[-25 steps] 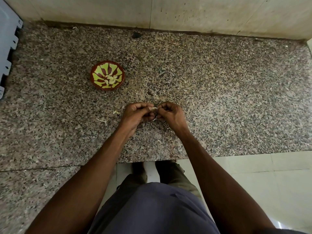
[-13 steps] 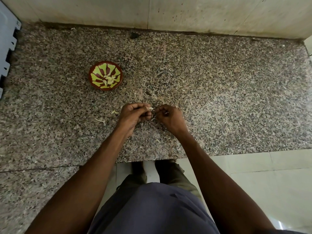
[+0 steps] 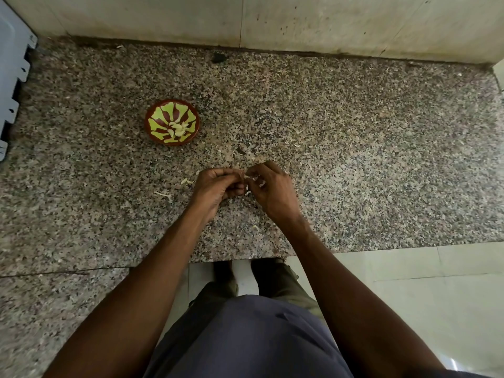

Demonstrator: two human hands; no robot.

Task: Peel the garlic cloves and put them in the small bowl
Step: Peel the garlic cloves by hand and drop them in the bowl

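A speckled granite surface point(image 3: 354, 159) is seen from above, closed off at its far edge by a pale wall point(image 3: 272, 20), with a white notched object point(image 3: 11, 77) at its left edge. Both hands are held together just above the surface near its front edge. The left hand point(image 3: 218, 188) is curled, with a garlic clove point(image 3: 248, 177) pinched at its fingertips. The right hand point(image 3: 270, 186) is curled too, and the same clove is pinched by it from the other side. A small bowl point(image 3: 172, 122), red-brown with a green pattern, is set toward the left, well apart from the hands; pale peeled cloves point(image 3: 177, 128) are lying inside. Scraps of skin point(image 3: 186, 181) are scattered just left of the hands.
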